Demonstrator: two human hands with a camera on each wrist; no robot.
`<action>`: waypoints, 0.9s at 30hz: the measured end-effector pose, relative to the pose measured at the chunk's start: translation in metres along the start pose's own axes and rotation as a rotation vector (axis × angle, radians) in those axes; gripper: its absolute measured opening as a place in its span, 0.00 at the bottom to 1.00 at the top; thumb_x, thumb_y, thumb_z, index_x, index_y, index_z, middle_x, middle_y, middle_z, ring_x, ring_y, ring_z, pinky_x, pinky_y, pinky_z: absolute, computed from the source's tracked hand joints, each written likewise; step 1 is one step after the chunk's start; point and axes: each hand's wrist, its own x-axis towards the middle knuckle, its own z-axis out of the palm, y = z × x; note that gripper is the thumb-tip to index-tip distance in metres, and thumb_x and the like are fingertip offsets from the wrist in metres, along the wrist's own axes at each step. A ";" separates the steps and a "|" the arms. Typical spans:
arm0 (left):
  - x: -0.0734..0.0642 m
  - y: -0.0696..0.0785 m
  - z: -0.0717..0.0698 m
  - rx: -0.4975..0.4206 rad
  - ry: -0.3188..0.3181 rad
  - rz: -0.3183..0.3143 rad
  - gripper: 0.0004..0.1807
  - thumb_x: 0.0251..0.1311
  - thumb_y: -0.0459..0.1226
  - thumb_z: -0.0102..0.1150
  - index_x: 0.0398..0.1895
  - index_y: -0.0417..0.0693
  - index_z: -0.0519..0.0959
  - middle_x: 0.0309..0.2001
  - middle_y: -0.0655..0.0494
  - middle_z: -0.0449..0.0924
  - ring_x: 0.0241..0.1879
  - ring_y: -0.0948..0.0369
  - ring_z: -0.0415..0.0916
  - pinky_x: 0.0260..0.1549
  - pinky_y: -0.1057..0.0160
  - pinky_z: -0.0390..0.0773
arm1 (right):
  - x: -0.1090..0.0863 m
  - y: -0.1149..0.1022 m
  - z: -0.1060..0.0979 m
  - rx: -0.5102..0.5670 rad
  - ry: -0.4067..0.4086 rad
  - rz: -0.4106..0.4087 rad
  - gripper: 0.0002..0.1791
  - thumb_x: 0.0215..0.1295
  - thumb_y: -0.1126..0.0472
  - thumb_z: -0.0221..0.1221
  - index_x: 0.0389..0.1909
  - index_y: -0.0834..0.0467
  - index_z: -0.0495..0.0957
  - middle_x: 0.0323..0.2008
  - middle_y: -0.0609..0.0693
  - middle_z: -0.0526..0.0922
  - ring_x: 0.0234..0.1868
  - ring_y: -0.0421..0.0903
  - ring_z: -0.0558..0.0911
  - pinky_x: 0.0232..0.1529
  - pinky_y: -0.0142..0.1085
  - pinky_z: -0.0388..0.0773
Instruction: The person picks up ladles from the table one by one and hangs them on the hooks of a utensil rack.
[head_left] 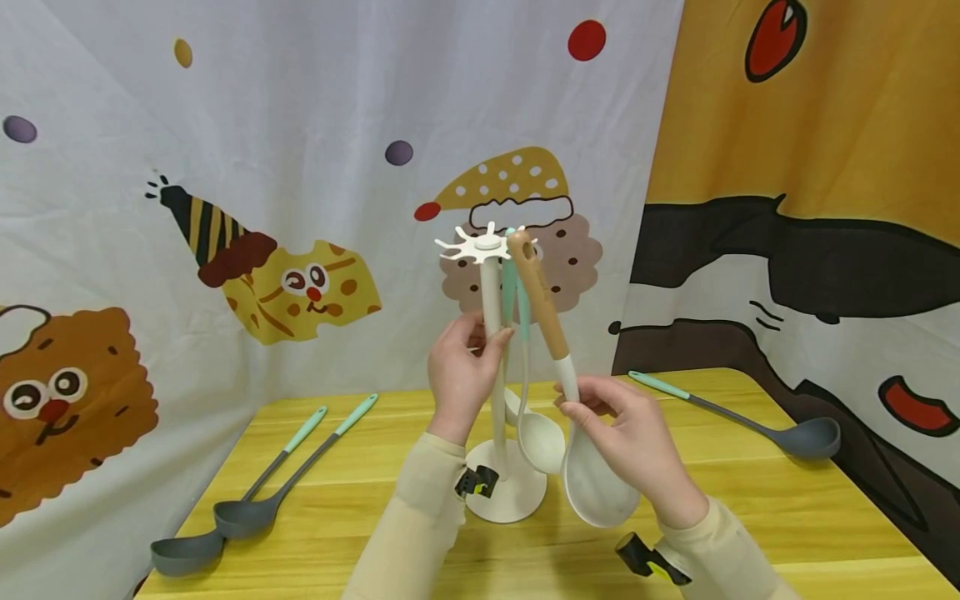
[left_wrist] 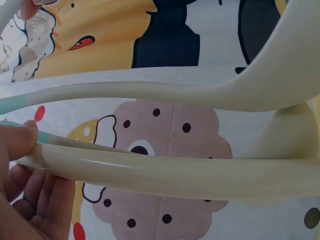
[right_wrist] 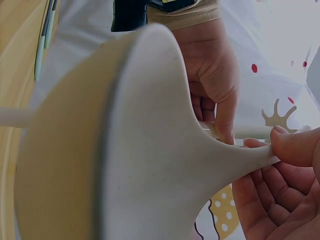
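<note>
A white utensil stand with a round base and a crown of hooks stands at mid table. My left hand grips its pole, thumb in front, also seen in the left wrist view. From the stand hang white ladles with mint handles, one bowl in front of another. My right hand pinches a large white ladle at its neck, just below the wooden handle. This ladle tilts, bowl down, and its handle tip overlaps the hooks in the head view.
Two grey ladles with mint handles, a nearer one and another, lie at the left of the wooden table. A third grey ladle lies at the right. Behind the table hangs a printed cloth.
</note>
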 end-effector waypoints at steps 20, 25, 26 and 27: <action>0.001 0.000 0.000 0.001 0.010 0.027 0.13 0.59 0.39 0.70 0.42 0.40 0.82 0.32 0.49 0.81 0.30 0.56 0.82 0.31 0.62 0.84 | 0.000 0.004 0.010 0.028 -0.034 0.000 0.10 0.57 0.70 0.69 0.40 0.59 0.86 0.32 0.41 0.85 0.31 0.37 0.82 0.32 0.32 0.82; 0.000 -0.001 0.000 -0.005 0.014 0.037 0.13 0.60 0.39 0.70 0.42 0.40 0.82 0.32 0.49 0.81 0.29 0.56 0.82 0.30 0.62 0.84 | 0.000 0.005 0.013 0.047 -0.051 0.020 0.09 0.58 0.68 0.69 0.40 0.57 0.85 0.32 0.41 0.86 0.30 0.37 0.82 0.33 0.33 0.82; 0.000 0.000 0.000 -0.006 0.015 0.037 0.13 0.60 0.39 0.70 0.42 0.40 0.82 0.32 0.49 0.81 0.29 0.56 0.82 0.30 0.62 0.85 | 0.000 0.006 0.014 0.048 -0.054 0.024 0.09 0.58 0.68 0.69 0.39 0.57 0.85 0.32 0.41 0.86 0.30 0.37 0.82 0.33 0.33 0.82; 0.000 0.000 0.000 -0.004 0.015 0.037 0.13 0.59 0.39 0.70 0.42 0.40 0.82 0.32 0.49 0.81 0.29 0.56 0.82 0.30 0.62 0.85 | 0.000 0.006 0.015 0.048 -0.058 0.028 0.09 0.58 0.68 0.69 0.39 0.56 0.85 0.33 0.41 0.86 0.30 0.37 0.82 0.33 0.33 0.82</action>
